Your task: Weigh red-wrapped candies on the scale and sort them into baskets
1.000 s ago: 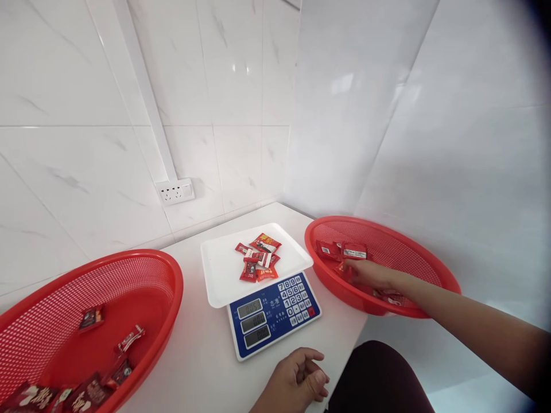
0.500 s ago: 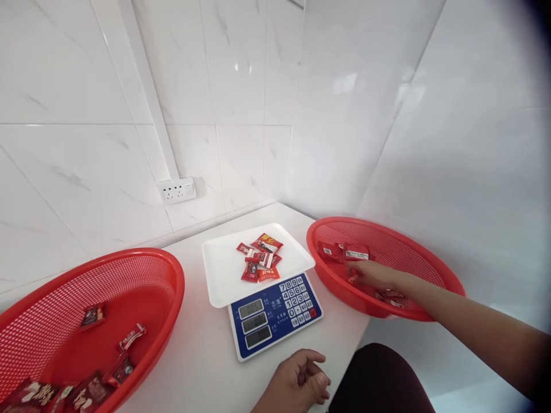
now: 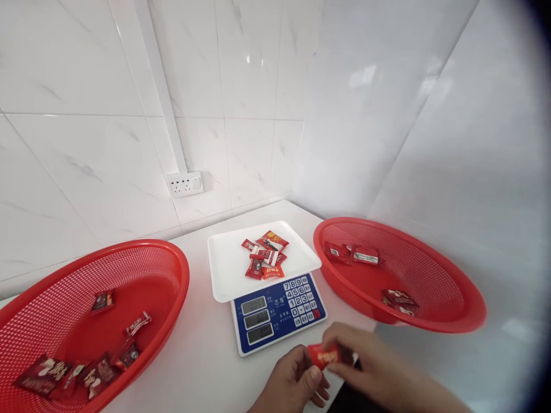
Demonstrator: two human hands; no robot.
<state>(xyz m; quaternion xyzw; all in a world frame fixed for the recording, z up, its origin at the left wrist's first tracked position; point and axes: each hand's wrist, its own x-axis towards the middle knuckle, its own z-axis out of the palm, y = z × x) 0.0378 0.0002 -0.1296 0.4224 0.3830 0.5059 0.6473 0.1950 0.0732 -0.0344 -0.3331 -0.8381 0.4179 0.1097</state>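
A small red packet [image 3: 322,355] is held between my two hands, just in front of the scale. The fingers of my left hand [image 3: 297,378] pinch its left side. My right hand [image 3: 370,358], slightly blurred, grips its right end. Behind them stands a blue and white scale [image 3: 279,312] with number keys and three displays. Its white tray [image 3: 228,275] bears a small heap of red, orange and white packets [image 3: 266,255].
At the left is a red mesh basket [image 3: 178,275] with several packets [image 3: 101,376]. Another red basket [image 3: 465,298] at the right holds red packets [image 3: 365,255]. A socket [image 3: 185,183] is on the tiled wall behind.
My right hand has come out of the right basket with a red packet and moved left to my left hand, which now pinches the packet too. The view has shifted slightly.
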